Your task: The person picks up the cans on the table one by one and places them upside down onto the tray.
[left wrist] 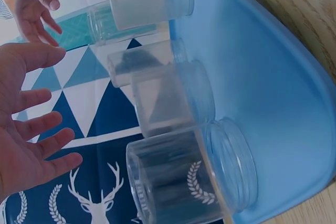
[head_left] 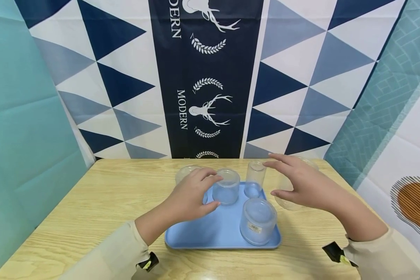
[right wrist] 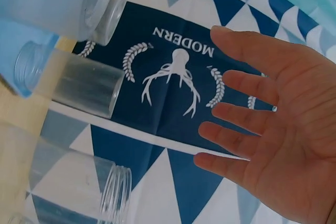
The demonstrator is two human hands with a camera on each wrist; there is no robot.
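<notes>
My left hand (head_left: 193, 194) hovers above the left part of a blue tray (head_left: 210, 233), holding nothing, its fingers spread and bent a little. Partly behind it stands a clear jar (head_left: 186, 173), mouth down. Close to its fingertips is a second upturned jar (head_left: 226, 187). A slim clear jar (head_left: 256, 177) stands at the tray's back right, and a wide jar (head_left: 258, 221) with a small label at the front right. Over the table right of the tray, my right hand (head_left: 302, 181) is held with loose fingers, grasping nothing. It partly hides a tall jar (right wrist: 68, 177), threaded mouth up.
The tray lies on a wood-grain table (head_left: 101, 210). Behind the table hangs a patterned cloth (head_left: 206, 77) with triangles and deer heads. A teal cloth (head_left: 31, 116) hangs at the left side, and more cloth closes the right side.
</notes>
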